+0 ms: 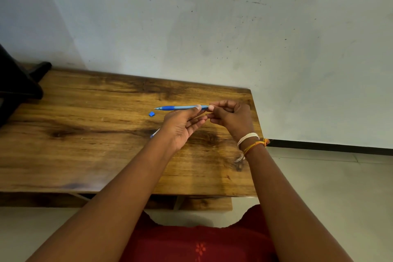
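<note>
A blue pen (180,107) lies level above the wooden table (85,134), tip pointing left. My left hand (182,126) holds its barrel between thumb and fingers, palm up. My right hand (230,119) pinches the pen's back end with curled fingers. A small blue plastic piece (151,114) lies on the table just left of my hands. A thin pale blue-tipped part (154,133), perhaps a refill, pokes out from under my left wrist; most of it is hidden.
A black object (17,83) stands at the table's far left. A grey wall rises behind the table. The table's right edge (258,125) runs just beside my right wrist, with tiled floor (329,187) beyond. Thread bands circle my right wrist.
</note>
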A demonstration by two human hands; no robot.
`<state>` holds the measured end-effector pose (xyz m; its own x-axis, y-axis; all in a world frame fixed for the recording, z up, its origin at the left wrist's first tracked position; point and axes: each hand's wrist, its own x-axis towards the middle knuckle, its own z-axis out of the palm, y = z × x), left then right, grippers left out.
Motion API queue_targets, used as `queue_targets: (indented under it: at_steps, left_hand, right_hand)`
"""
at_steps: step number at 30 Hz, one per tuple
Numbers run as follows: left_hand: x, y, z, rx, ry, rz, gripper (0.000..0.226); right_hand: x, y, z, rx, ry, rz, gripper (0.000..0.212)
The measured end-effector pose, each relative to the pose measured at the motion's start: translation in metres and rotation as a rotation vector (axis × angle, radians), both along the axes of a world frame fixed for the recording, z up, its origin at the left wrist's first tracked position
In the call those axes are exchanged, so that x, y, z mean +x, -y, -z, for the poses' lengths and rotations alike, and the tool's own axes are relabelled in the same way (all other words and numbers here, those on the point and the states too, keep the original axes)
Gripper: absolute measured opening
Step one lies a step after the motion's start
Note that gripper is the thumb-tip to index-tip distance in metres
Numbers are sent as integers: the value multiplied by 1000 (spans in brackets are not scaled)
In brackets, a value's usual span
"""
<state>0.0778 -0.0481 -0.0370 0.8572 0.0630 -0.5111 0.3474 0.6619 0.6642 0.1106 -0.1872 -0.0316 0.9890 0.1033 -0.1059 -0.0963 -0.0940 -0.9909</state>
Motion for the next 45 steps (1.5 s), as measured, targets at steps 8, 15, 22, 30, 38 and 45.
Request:
queue_targets:
  at_steps: [8,15,22,30,38,45]
  left_hand:
    - [0,-2,0,87,43,21,19]
    - [-2,-3,-1,53,62,31,14]
    - [-1,-1,-3,-9,72,17,17]
    - [1,-7,-1,-105,-43,-116,11]
    - [0,-5,2,-90,-26,-73,7]
    - [-3,5,7,-7,24,39,10]
  right_hand:
    - [-3,-5,4,198,-101,1,9]
    - [-3,-6,2,260,-129,16,9]
    - [-3,-14,3,424,-222,-25,4]
    - [4,-3,-2,476,-227,122,4]
    - [6,4,0,606,-260,154,10]
    - [7,-4,7,839,-377,64,37]
